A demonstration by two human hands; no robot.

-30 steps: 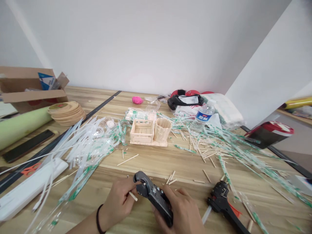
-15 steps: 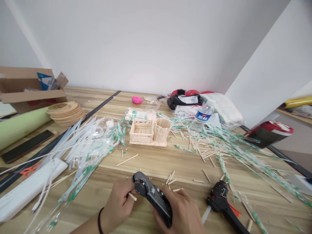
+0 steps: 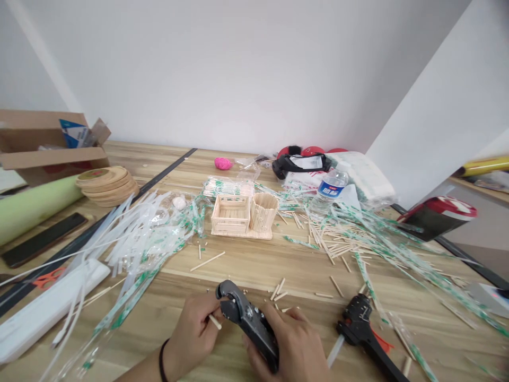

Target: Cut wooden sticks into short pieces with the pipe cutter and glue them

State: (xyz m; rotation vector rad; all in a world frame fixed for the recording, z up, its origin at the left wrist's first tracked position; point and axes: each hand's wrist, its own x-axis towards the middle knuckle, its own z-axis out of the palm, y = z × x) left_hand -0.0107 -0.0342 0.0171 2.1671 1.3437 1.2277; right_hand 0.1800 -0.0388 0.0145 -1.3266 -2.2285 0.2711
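Observation:
My left hand (image 3: pixel 193 330), with a dark band at the wrist, pinches a short wooden stick (image 3: pixel 215 321) whose end pokes out below the fingers. In my right hand (image 3: pixel 292 339) I grip a black hand cutter (image 3: pixel 251 318) by its handles, its curved jaw up close beside my left fingertips. Whether the stick reaches into the jaw is hard to see. Beyond my hands stands a small stick-built piece: an open box with slatted sides (image 3: pixel 231 214) and a round cup (image 3: pixel 264 212) on a shared stick base (image 3: pixel 242 235).
A black glue gun (image 3: pixel 363 334) lies at right, near loose sticks (image 3: pixel 334 241) and green-white plastic wrappers (image 3: pixel 413 265). Farther back stands a water bottle (image 3: pixel 330 192). On the left are clear glue sticks (image 3: pixel 123 239), a white power strip (image 3: pixel 51 313), a wooden disc stack (image 3: pixel 106 185) and a cardboard box (image 3: pixel 55 159).
The cutter's jaw gap looks a little wider, and the cutter has shifted very slightly. Both hands keep their hold; everything else stays put.

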